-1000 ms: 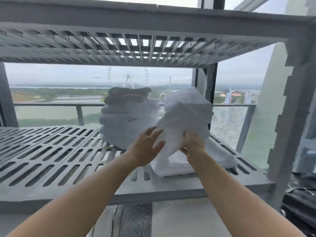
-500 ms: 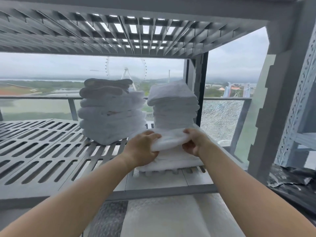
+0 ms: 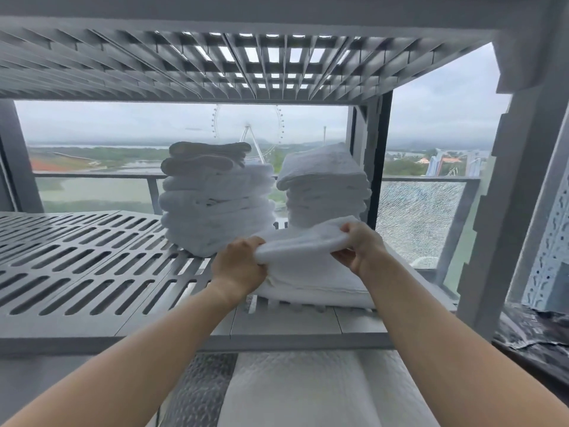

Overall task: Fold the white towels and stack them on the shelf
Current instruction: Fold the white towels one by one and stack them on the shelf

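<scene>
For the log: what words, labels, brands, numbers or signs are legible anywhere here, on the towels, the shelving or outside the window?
No readable text.
The folded white towel held by the left hand and right hand: no tag or print visible.
The two white towel stacks and the grey slotted shelf: unmarked.
The distant buildings outside: too small and blurred to read.

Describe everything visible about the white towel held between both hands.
The towel is white, terry-looking cloth, folded into a flat oblong lying level. The left hand grips its left end; the right hand pinches its right end. It lies on or just above a low pile of folded towels on the shelf.
</scene>
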{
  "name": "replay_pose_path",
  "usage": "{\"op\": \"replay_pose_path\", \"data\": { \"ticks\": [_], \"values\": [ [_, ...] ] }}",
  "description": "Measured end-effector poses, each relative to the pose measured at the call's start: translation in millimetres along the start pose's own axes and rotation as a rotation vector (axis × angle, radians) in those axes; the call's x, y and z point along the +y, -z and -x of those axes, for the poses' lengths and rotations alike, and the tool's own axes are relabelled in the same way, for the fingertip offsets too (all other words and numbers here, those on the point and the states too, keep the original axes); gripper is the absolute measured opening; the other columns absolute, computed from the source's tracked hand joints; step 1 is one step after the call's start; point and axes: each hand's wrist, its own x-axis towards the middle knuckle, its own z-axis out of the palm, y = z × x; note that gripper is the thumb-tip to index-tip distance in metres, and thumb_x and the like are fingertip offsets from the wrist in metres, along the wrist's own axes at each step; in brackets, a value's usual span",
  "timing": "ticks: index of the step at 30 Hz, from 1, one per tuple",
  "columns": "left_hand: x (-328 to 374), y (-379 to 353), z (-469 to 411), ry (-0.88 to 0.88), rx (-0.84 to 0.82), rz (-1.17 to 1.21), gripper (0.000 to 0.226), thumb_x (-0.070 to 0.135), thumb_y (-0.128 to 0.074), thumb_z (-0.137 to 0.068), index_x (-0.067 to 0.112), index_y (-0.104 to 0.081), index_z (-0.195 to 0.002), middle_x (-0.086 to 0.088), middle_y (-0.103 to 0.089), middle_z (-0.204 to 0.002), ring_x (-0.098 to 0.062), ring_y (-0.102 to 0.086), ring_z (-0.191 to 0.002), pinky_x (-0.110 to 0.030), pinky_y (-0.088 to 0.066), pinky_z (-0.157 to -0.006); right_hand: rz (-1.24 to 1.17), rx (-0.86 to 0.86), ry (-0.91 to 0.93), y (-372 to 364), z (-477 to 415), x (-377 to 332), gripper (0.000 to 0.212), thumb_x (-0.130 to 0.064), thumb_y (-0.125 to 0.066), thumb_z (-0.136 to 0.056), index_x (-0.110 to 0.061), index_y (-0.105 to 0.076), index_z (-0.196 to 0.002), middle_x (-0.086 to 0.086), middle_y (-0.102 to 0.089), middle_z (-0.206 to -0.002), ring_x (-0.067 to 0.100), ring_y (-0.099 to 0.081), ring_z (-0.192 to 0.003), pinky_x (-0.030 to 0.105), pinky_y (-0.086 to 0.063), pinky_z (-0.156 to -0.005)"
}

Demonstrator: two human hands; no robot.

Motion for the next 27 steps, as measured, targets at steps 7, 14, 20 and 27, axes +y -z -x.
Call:
{"op": "replay_pose_path", "data": {
  "ticks": [7,14,20,27],
  "values": [
    [3.2,7.8,-9.0,-0.099,-0.107,-0.084,0.049,-0.001,-0.055,-0.078,0.025,-0.056,-0.119,-0.007,-0.062,-0.116,-0.027,-0.059,-0.102,-0.032,-0.046,-0.077,0.087,0.186,0.125,17.2,4.0,-5.3,0.036,0.003,-0.059,-0.08,-0.002,-0.047,-0.114,0.017,-0.054,-0.107,0.023,-0.058,-0.083,0.028,-0.049,-0.044],
    [-8.6,10.6,-6.8,-0.182,-0.257,-0.064,0.049,0.001,-0.048,-0.082,0.022,-0.053,-0.125,-0.007,-0.052,-0.13,-0.025,-0.051,-0.115,-0.029,-0.038,-0.098,0.508,0.2,0.104,29.9,20.0,13.1,0.041,-0.012,-0.051,-0.078,-0.004,-0.047,-0.118,0.01,-0.055,-0.092,0.023,-0.055,-0.08,0.028,-0.049,-0.048],
    [-16.4,22.5,-1.2,-0.195,-0.116,-0.035,0.042,0.008,-0.062,-0.076,0.019,-0.062,-0.116,-0.008,-0.06,-0.117,-0.028,-0.057,-0.107,-0.037,-0.046,-0.091,0.493,0.15,0.191,25.9,29.6,10.9,0.047,-0.017,-0.05,-0.072,-0.015,-0.047,-0.119,0.005,-0.056,-0.099,0.021,-0.056,-0.087,0.028,-0.048,-0.056],
    [-21.4,23.9,3.0,-0.282,-0.236,0.089,0.048,-0.004,-0.049,-0.073,0.02,-0.061,-0.113,-0.004,-0.055,-0.124,-0.026,-0.053,-0.112,-0.036,-0.043,-0.095,0.963,0.115,0.201,21.2,44.2,16.5,0.038,-0.026,-0.051,-0.077,-0.014,-0.056,-0.113,0.013,-0.05,-0.114,0.028,-0.055,-0.1,0.034,-0.051,-0.077]
  ]
}}
